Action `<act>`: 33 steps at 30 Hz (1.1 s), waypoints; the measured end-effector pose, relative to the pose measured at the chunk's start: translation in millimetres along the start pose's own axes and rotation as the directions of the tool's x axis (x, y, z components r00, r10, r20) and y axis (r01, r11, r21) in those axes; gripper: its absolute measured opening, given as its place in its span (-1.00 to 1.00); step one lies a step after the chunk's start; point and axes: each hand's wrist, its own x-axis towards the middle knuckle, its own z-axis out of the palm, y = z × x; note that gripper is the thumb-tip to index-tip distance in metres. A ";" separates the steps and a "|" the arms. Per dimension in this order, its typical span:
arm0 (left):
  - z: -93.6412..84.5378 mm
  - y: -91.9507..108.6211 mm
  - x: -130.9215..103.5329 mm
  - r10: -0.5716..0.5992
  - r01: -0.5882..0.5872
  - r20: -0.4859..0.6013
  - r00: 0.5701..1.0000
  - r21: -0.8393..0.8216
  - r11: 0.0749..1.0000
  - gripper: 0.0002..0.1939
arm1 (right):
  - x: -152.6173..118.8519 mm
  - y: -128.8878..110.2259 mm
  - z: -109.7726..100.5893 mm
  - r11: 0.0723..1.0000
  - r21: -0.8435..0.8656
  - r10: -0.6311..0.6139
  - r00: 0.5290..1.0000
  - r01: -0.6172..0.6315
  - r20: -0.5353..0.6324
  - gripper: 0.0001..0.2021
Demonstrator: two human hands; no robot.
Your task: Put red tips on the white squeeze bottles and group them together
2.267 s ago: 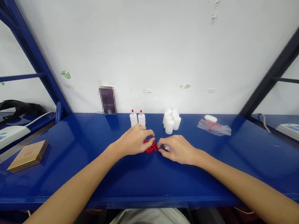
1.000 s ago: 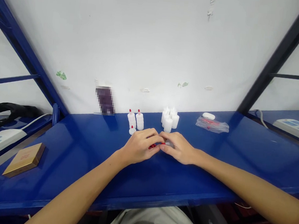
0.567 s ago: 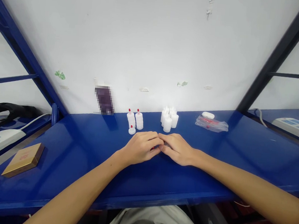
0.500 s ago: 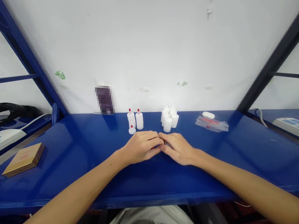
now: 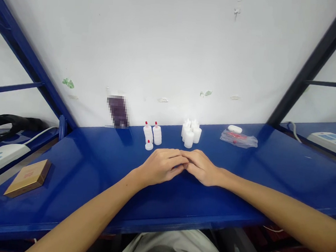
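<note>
Over the middle of the blue table (image 5: 98, 182), my left hand (image 5: 164, 165) and my right hand (image 5: 202, 169) meet with curled fingers touching. Whatever lies between them is hidden by the fingers. Just beyond my left hand stand two white, ribbed squeeze bottles (image 5: 157, 136) with red tips. A low white piece (image 5: 149, 146) with a red tip sits in front of them. Behind the spot where my hands meet, several white bottles (image 5: 188, 139) without red tips are grouped closely together.
At the back right lies a clear plastic bag (image 5: 249, 141) with red pieces inside, beside a white oval object (image 5: 234, 129). A gold box (image 5: 28, 178) rests at the left. A blurred dark rectangle (image 5: 118, 112) leans against the wall. Power strips (image 5: 3, 160) lie beyond both table sides.
My hands have shifted slightly to the right, fingers drawn closer over each other. A red bit that showed between them is now covered. The bottles stay in place.
</note>
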 end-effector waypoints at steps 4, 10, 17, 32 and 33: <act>-1.7 1.5 0.4 -0.053 0.055 0.051 0.997 -0.048 0.997 -0.85 | 0.1 2.6 -0.2 0.999 0.039 -0.013 1.000 0.013 -0.006 -0.83; -21.6 -18.6 -8.2 -0.336 0.332 -0.023 0.942 -0.099 0.938 -0.88 | 4.5 8.2 -4.2 0.995 0.048 0.087 0.994 -0.084 -0.059 -0.69; -55.4 -73.5 -33.4 -0.550 0.542 0.003 0.835 0.167 0.824 -0.86 | 9.3 10.2 -3.3 0.945 -0.244 0.221 0.975 -0.218 -0.014 -0.80; -51.0 -82.5 -38.3 -0.595 0.572 0.001 0.804 0.273 0.774 -0.77 | 10.8 8.6 -3.0 0.929 -0.344 0.178 0.980 -0.137 0.089 -0.79; -50.4 -79.4 -36.1 -0.581 0.560 -0.005 0.814 0.268 0.784 -0.78 | 10.9 8.6 -2.9 0.928 -0.349 0.176 0.980 -0.133 0.095 -0.79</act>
